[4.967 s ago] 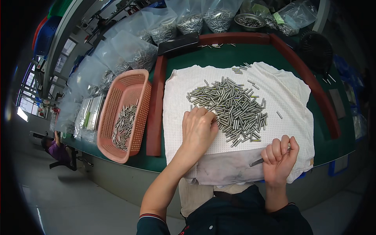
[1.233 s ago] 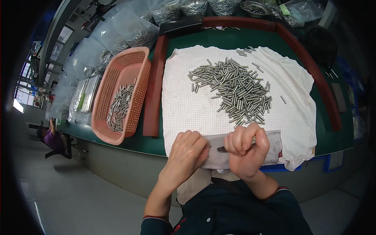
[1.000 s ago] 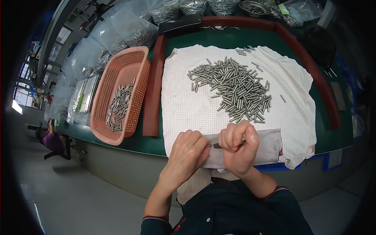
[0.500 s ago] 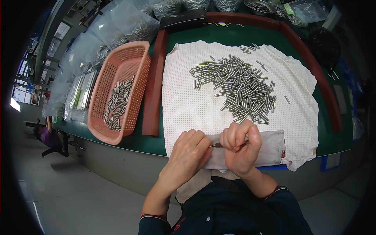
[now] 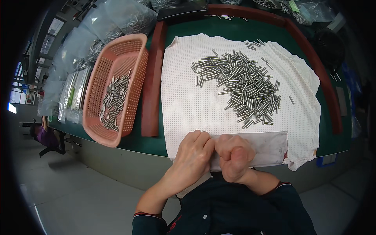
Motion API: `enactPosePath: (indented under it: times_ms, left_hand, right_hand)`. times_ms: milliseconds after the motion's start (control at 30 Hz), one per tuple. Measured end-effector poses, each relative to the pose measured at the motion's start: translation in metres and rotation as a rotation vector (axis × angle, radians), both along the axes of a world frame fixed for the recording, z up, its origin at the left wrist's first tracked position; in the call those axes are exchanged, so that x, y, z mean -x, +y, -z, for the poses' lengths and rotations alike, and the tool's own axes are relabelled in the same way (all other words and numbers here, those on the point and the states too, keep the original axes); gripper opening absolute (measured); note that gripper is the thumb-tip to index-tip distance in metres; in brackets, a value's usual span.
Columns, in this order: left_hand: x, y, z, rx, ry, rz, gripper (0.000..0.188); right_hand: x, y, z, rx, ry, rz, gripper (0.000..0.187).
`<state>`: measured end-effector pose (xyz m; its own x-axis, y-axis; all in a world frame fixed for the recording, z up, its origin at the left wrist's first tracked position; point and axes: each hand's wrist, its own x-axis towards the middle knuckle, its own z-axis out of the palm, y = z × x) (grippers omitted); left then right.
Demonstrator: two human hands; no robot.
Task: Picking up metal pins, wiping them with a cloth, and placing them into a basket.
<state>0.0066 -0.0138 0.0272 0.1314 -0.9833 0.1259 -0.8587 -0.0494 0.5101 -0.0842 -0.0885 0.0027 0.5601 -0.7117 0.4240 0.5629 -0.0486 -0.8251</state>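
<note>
My left hand [image 5: 192, 156] is closed, knuckles up, over the left end of a grey cloth pad [image 5: 270, 147] at the near edge of the white dotted cloth [image 5: 182, 90]. What its fingers grip is hidden. Pressed close beside it, my right hand [image 5: 235, 156] makes a fist around a slim dark-handled tool with a thin metal shaft. That tool showed half a second ago; now the fingers cover it. Beyond both hands lies a large heap of short metal pins [image 5: 243, 84], with a few strays around it.
A pink perforated basket [image 5: 135, 90] holding more pins stands at left, beside a red-brown wooden rail [image 5: 150, 90]. Clear plastic bags of pins [image 5: 135, 19] line the back left of the green bench [image 5: 188, 29]. A seated person [image 5: 47, 135] is far left.
My right fist has moved left and turned over, right up to the left hand. The tool's shaft between the hands has gone out of sight. The view has shifted slightly.
</note>
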Motion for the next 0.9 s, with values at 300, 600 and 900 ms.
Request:
enactPosePath:
  times_ms: [300,600,900]
  left_hand:
    - [0.007,0.002,-0.005,-0.045,-0.173,-0.01,0.014]
    - [0.008,0.006,-0.01,0.07,1.052,-0.272,0.027]
    - [0.001,0.001,0.002,0.24,2.018,-0.553,0.014]
  right_hand:
    - [0.019,-0.026,-0.011,-0.528,-0.293,-0.059,0.032]
    - [0.101,-0.08,-0.016,-0.753,-0.356,0.08,0.037]
    - [0.103,-0.084,-0.003,-0.904,-0.353,-0.011,0.037]
